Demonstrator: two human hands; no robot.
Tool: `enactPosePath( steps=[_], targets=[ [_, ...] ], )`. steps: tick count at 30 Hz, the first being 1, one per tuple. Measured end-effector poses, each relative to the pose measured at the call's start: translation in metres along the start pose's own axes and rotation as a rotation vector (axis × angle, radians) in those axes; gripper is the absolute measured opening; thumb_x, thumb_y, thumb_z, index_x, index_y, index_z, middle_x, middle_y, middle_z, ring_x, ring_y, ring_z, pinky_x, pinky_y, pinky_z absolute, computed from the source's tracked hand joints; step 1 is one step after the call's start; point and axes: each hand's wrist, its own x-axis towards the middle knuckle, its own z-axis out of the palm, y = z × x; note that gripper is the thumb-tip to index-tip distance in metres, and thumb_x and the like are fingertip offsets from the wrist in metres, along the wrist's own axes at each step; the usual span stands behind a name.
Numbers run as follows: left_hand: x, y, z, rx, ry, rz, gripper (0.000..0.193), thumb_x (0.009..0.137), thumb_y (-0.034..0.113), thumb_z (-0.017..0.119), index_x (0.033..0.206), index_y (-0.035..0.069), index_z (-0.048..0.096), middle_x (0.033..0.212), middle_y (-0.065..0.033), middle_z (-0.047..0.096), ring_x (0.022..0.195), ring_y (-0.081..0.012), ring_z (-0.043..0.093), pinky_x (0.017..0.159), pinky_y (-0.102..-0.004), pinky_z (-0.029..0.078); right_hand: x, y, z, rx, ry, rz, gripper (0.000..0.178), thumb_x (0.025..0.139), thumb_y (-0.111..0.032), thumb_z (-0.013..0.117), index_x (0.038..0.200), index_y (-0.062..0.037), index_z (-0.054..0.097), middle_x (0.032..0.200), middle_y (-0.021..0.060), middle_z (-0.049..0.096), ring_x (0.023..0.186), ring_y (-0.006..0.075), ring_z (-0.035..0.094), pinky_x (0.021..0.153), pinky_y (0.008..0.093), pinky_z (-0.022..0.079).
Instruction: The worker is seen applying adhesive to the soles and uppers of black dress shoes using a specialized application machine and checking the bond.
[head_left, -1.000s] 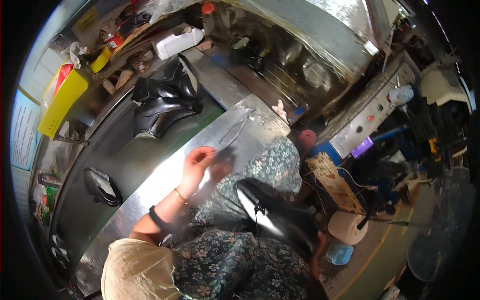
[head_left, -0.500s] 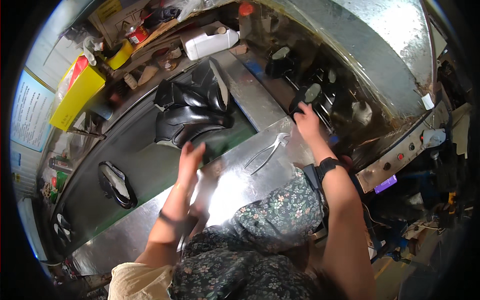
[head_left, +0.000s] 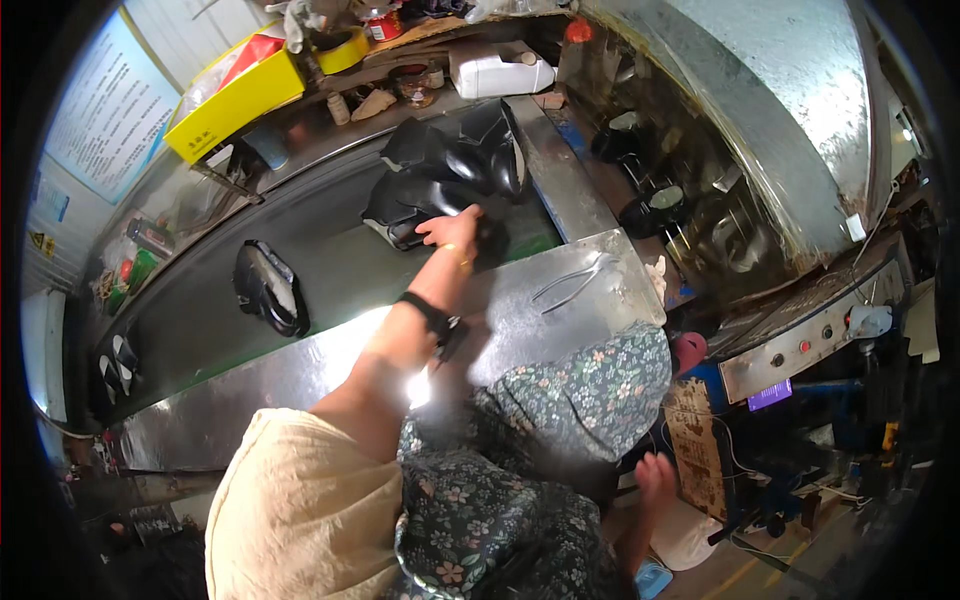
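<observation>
My left hand reaches across the green-edged belt and is closed on the nearest black leather shoe upper, with its thumb toward the near side. Parts of the fingers are hidden against the dark leather. More black uppers lie heaped just behind it. Down at the lower right, beside the floral apron, my right hand is slightly blurred, its fingers stretched out and holding nothing. Metal pliers rest on the shiny metal ledge between the two hands.
Another black upper lies farther left on the belt. A machine with black shoe forms stands at the right under a metal hood. A white jug and a yellow box line the back shelf. The control panel juts out at right.
My right hand has left the shoe form in the machine and dropped to the lower right. My left hand has moved forward onto the nearest upper. The view has shifted, so the bench appears farther right.
</observation>
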Motion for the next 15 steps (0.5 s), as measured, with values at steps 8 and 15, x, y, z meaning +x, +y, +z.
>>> enactPosePath(
  steps=[8,15],
  targets=[
    [0.039,-0.081,-0.164,0.371,0.084,0.693,0.089,0.064,0.015,0.076,0.140,-0.003,0.032,0.107,-0.0246,0.066,0.098,-0.0376,0.066,0.085,-0.0401,0.052,-0.044,0.052,-0.002,0.276,0.010,0.186,0.029,0.092,-0.010,0.062,0.117,0.0030,0.061,0.103,0.0109,0.067,0.088,0.0149,0.064,0.078,0.0244,0.051],
    [-0.027,-0.040,-0.227,-0.232,-0.725,0.361,0.073,0.070,0.001,0.070,0.136,-0.005,0.040,0.109,-0.0233,0.061,0.089,-0.0306,0.066,0.066,-0.0451,0.058,0.002,-0.044,0.032,0.457,-0.109,-0.075,0.027,0.095,-0.010,0.058,0.119,0.0027,0.059,0.108,0.0115,0.067,0.089,0.0153,0.064,0.079,0.0258,0.052]
  ],
)
